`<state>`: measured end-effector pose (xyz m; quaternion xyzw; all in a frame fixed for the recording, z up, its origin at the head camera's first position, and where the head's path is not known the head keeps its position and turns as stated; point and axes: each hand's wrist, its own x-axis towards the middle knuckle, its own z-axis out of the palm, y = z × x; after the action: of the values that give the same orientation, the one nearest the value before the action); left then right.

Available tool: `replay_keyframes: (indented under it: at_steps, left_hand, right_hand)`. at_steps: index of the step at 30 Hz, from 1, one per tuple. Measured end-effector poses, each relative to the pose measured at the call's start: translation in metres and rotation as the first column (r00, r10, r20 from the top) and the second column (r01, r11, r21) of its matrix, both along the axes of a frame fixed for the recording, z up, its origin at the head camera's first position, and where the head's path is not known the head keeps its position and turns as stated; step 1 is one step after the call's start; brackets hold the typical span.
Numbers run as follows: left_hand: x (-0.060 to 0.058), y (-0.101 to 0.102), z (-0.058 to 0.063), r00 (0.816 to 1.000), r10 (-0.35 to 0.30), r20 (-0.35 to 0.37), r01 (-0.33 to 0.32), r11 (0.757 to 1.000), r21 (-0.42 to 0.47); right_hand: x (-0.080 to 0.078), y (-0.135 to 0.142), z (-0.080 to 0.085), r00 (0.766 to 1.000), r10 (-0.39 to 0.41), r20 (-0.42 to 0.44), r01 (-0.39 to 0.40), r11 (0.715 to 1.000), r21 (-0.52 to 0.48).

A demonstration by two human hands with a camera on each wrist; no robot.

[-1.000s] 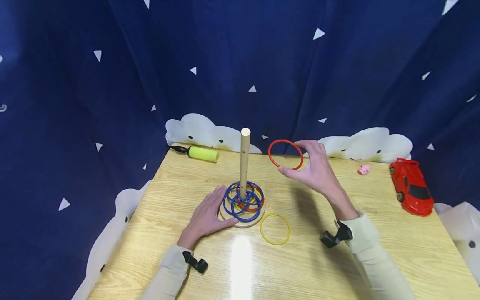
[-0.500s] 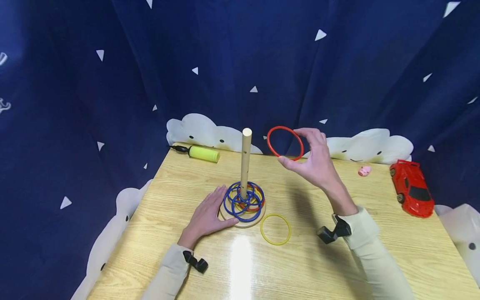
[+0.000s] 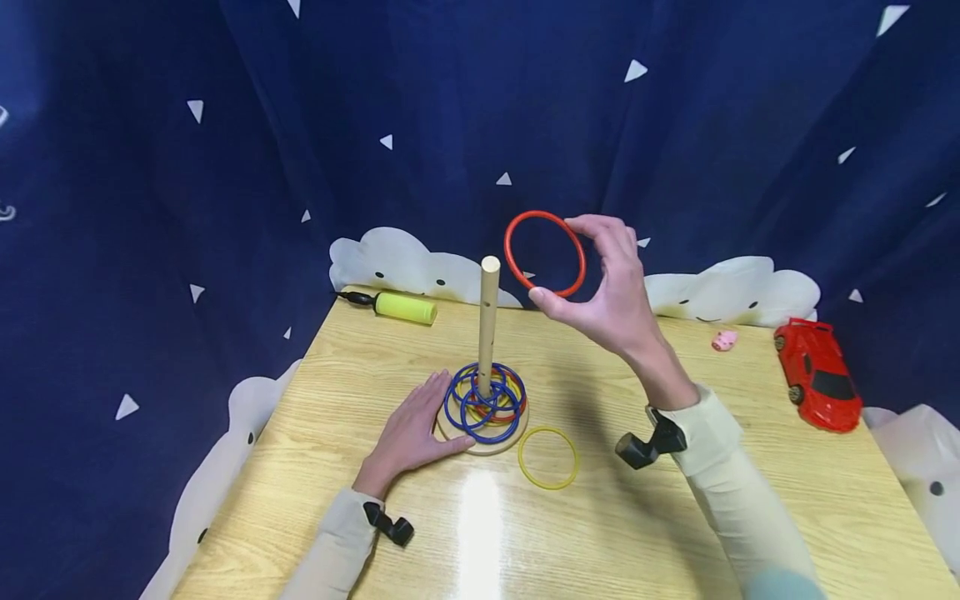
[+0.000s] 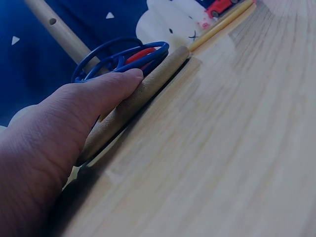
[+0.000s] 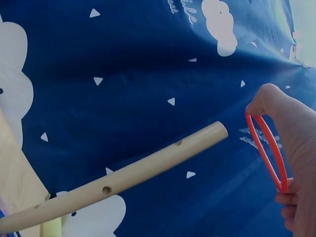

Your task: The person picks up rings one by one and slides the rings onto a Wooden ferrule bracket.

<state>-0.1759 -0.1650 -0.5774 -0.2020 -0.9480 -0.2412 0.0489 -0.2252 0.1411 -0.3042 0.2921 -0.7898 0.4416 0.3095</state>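
Note:
My right hand (image 3: 611, 287) pinches a red ring (image 3: 507, 246) by its edge between thumb and fingers. The ring is tilted up, above and right of a wooden peg (image 3: 489, 325); in the right wrist view it is apart from the peg's top. My left hand (image 3: 411, 429) rests against the left side of the round wooden base (image 3: 491, 448), fingers extended and thumb on its near rim. Several blue rings (image 3: 491, 439) lie around the peg's foot over red and yellow ones. A loose yellow ring (image 3: 549, 487) lies on the table, right of the base.
A yellow-green hand pump (image 3: 405, 307) lies at the table's back left. A small pink pig (image 3: 724, 340) and a red toy car (image 3: 819, 375) are at the right. Behind the wooden table (image 3: 637, 533) hangs a dark blue curtain (image 3: 435, 100).
My right hand has raised the red ring and moved it left, nearer the peg, tilting it more upright. My left hand stays at the base.

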Motion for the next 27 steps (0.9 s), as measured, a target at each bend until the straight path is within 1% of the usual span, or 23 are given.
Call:
replay_keyframes:
  at_steps: [3,7,10,13,16,19,23,27]
  left_hand:
    - [0.0,0.0,0.0,1.0,-0.003,0.002,0.003,1.0,0.003]
    - [0.0,0.0,0.0,1.0,0.0,0.006,0.0,1.0,0.003]
    - [0.001,0.001,0.001,1.0,-0.003,0.002,0.003,1.0,0.007]
    - [0.002,0.0,0.001,1.0,-0.006,0.001,0.006,1.0,0.01]
    - [0.003,0.001,0.001,1.0,-0.002,0.012,0.002,1.0,0.006]
    - [0.002,0.001,0.002,0.999,0.003,0.033,-0.003,1.0,-0.008]
    - [-0.001,0.0,0.004,1.0,0.0,0.028,0.0,1.0,-0.01]
    - [0.001,0.0,0.004,1.0,-0.008,0.01,0.008,1.0,0.005]
  right_hand:
    - [0.0,-0.008,0.006,1.0,0.021,-0.005,-0.021,1.0,0.016]
    - [0.0,-0.017,0.007,0.999,0.045,-0.019,-0.044,0.997,0.055]
    - [0.002,-0.022,0.003,0.998,0.066,-0.012,-0.065,0.994,0.088]
    - [0.003,-0.028,-0.006,0.996,0.085,0.014,-0.086,0.99,0.116]
    - [0.003,-0.033,-0.02,0.995,0.087,0.057,-0.094,0.984,0.153]
    - [0.003,-0.037,-0.038,0.991,0.069,0.114,-0.091,0.976,0.198]
    - [0.0,-0.042,-0.071,0.978,0.023,0.207,-0.08,0.959,0.271]
    - [0.002,-0.046,-0.107,0.951,-0.018,0.307,-0.091,0.937,0.336]
